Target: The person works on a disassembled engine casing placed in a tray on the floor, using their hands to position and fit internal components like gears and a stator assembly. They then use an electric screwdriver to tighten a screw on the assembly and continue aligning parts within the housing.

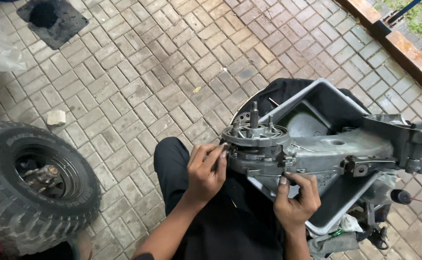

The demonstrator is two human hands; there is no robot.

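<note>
Single head-worn view: looks steeply down, close over the lap and engine casing [312,154], paving floor [172,62] beyond; tyre [28,188] at left edge.

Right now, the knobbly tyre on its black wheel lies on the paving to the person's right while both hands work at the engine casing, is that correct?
Not quite: the head view shows the tyre on the person's left. Both hands, left and right, are indeed at the engine casing.

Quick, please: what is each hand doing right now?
Left hand: closed on a small thin tool, tip at the round hub.
Right hand: gripping the engine casing.
</note>
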